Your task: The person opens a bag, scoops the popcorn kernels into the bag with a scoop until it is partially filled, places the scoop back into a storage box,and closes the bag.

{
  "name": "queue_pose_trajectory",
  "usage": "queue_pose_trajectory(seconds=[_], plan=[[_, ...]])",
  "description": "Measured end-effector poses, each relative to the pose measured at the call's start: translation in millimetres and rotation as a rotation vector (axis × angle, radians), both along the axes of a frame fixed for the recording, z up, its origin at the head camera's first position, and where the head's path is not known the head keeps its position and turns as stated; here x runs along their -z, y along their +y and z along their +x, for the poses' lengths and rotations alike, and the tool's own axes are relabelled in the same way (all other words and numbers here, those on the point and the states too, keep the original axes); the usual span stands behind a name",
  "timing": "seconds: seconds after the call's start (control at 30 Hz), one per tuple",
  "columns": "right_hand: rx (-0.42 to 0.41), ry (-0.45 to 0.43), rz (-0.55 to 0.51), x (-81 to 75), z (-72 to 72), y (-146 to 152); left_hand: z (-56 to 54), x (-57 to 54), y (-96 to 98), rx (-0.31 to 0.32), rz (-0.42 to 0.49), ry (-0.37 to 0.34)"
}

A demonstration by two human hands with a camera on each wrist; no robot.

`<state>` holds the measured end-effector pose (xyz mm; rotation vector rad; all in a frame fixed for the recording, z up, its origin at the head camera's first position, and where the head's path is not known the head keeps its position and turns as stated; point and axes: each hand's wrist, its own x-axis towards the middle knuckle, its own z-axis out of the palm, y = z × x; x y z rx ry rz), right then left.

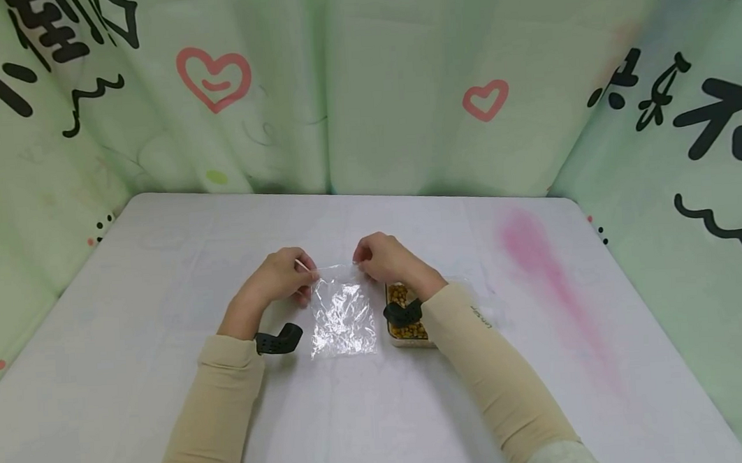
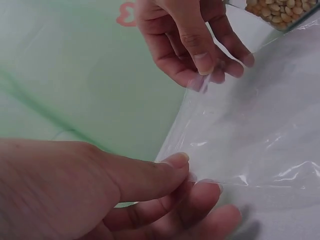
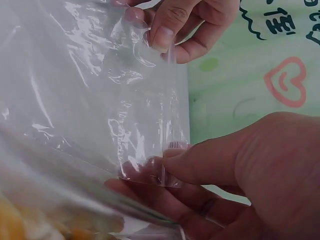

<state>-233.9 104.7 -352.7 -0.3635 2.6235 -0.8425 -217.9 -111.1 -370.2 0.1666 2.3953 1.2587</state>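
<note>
bounded by the far edge of the white-covered table [image 1: 176,231] at twelve o'clock, its side edges at nine and three; ringed beyond by green curtain [image 1: 393,62] from ten round to two. spreading into broad tabletop toward nine and four, crossed at seven by the left beige sleeve [image 1: 210,408] and at five by the right one. standing in the way at three: a rectangular container [image 1: 410,342] of yellow kernels [image 1: 397,297], just beside the bag, partly hidden under the right wrist. streaked with pink farther out at three. stretched near mid-table: a transparent zip-lock bag [image 1: 342,317], pinched at eleven by the left hand [image 1: 284,274], at one by the right hand [image 1: 389,257], held apart. counted: one bag, one container, two black wrist cameras [image 1: 280,340], two pink hearts [image 1: 215,79] on the back curtain.
</note>
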Motion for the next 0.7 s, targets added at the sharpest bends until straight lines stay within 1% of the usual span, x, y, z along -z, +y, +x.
queue_pose_trajectory(seconds=[0.13, 0.23, 0.3, 0.5, 0.6, 0.7], plan=[[0.009, 0.009, -0.061, -2.5, 0.2, 0.6, 1.5, -5.7, -0.7, 0.005, 0.017, -0.018], [0.017, 0.014, -0.095, -6.0, 1.0, 1.8, 2.0, -9.3, -0.6, 0.008, 0.010, -0.017], [0.022, 0.015, -0.111, -9.1, 2.0, 2.7, 1.3, -10.7, -0.5, 0.012, 0.008, -0.004], [0.043, 0.016, -0.159, -18.1, 5.2, 5.4, 1.3, -17.4, 1.7, 0.008, 0.068, 0.016], [0.057, 0.030, -0.181, -21.3, 6.5, 7.4, 2.3, -21.6, 3.8, 0.006, 0.077, 0.044], [0.069, 0.044, -0.198, -24.0, 8.1, 9.2, 3.6, -26.3, 6.2, 0.011, 0.063, 0.094]])
